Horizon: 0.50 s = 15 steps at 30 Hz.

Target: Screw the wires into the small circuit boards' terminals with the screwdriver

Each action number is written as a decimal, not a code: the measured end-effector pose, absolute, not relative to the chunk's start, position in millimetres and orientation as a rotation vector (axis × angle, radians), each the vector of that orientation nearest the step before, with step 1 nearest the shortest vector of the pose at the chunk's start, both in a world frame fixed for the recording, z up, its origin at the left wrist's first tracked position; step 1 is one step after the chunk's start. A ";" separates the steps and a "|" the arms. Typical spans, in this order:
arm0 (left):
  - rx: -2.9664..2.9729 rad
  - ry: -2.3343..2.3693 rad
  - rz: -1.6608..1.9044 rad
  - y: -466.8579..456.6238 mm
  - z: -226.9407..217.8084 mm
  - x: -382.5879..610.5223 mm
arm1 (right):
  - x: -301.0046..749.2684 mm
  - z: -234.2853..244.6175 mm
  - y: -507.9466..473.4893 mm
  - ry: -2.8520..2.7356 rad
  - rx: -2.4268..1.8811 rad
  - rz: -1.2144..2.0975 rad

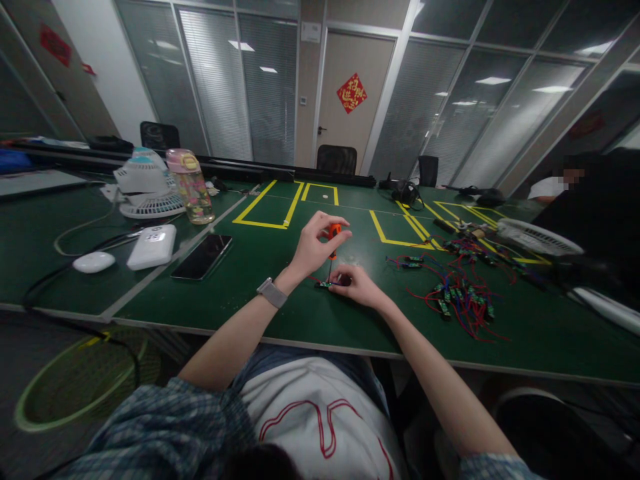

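Observation:
My left hand (320, 241) is closed around the orange handle of a screwdriver (335, 231), which stands upright with its thin shaft pointing down. The tip meets a small green circuit board (324, 285) lying on the green table. With bent fingers, my right hand (357, 285) pinches the board's right end and holds it against the tabletop. Part of the board is hidden behind those fingers. To the right lies a pile of similar small boards with red and blue wires (463, 300).
A phone (203, 257), a white power bank (152, 247), a water bottle (191, 187) and a small fan (150, 183) are on the left. Yellow tape (260, 224) marks the table (280, 320). A green basket (75, 373) stands below. Another person (595, 207) is at far right.

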<state>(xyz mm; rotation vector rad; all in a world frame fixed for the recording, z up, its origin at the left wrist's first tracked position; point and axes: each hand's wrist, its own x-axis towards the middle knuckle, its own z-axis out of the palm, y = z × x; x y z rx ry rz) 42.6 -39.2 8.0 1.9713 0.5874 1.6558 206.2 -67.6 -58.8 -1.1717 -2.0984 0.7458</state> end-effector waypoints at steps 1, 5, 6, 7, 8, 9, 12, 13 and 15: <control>1.975 0.575 1.618 -39.1 9.7 40.7 | 206.2 -58.7 -67.6 -2.101 -1.169 0.744; 1.934 0.473 1.393 -37.3 17.0 32.1 | 206.9 -58.5 -67.7 -2.111 -1.164 0.736; 1.914 0.462 1.365 -36.5 18.0 30.7 | 207.1 -58.6 -67.7 -2.110 -1.163 0.734; 1.903 0.459 1.352 -35.8 18.5 30.0 | 207.3 -58.7 -67.6 -2.108 -1.162 0.736; 1.904 0.466 1.359 -35.2 18.4 29.8 | 207.6 -58.8 -67.6 -2.107 -1.160 0.739; 1.914 0.479 1.381 -34.6 18.0 30.1 | 207.8 -58.9 -67.5 -2.105 -1.160 0.742; 1.950 0.529 1.448 -33.4 15.7 31.9 | 208.1 -58.8 -67.4 -2.109 -1.160 0.743; 1.959 0.535 1.454 -33.1 15.2 32.1 | 208.0 -58.7 -67.4 -2.112 -1.162 0.742; 1.973 0.515 1.429 -32.3 15.0 31.4 | 207.9 -58.1 -67.3 -2.116 -1.166 0.740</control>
